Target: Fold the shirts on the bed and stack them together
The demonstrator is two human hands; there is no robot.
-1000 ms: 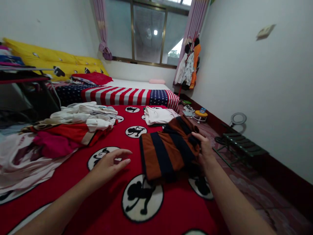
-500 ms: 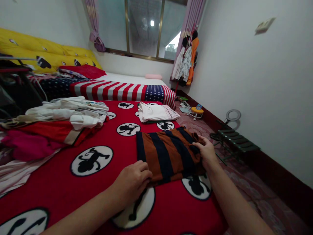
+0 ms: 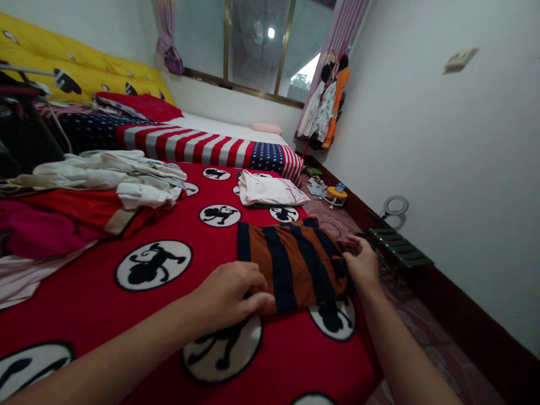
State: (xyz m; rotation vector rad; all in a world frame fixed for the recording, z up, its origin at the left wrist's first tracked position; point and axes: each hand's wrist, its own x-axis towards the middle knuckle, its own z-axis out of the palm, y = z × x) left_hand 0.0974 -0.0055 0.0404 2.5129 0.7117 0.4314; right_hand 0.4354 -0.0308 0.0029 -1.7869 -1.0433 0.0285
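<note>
A folded brown and navy striped garment (image 3: pixel 291 259) lies flat on the red blanket (image 3: pixel 126 315) printed with cartoon mouse circles. My left hand (image 3: pixel 230 295) pinches the garment's near left corner with curled fingers. My right hand (image 3: pixel 363 267) grips its right edge, fingers closed on the bunched cloth near the bed's side.
A folded white garment (image 3: pixel 270 190) lies farther up the bed. A heap of white, red and pink clothes (image 3: pixel 84 197) fills the left. Beyond are a stars-and-stripes blanket (image 3: pixel 202 151) and yellow cushion (image 3: pixel 63 73). A green folding stool (image 3: pixel 399 250) stands on the floor at right.
My left hand reached across and took hold of the striped garment's near corner. The garment was lowered and flattened on the blanket, with my right hand staying on its right edge.
</note>
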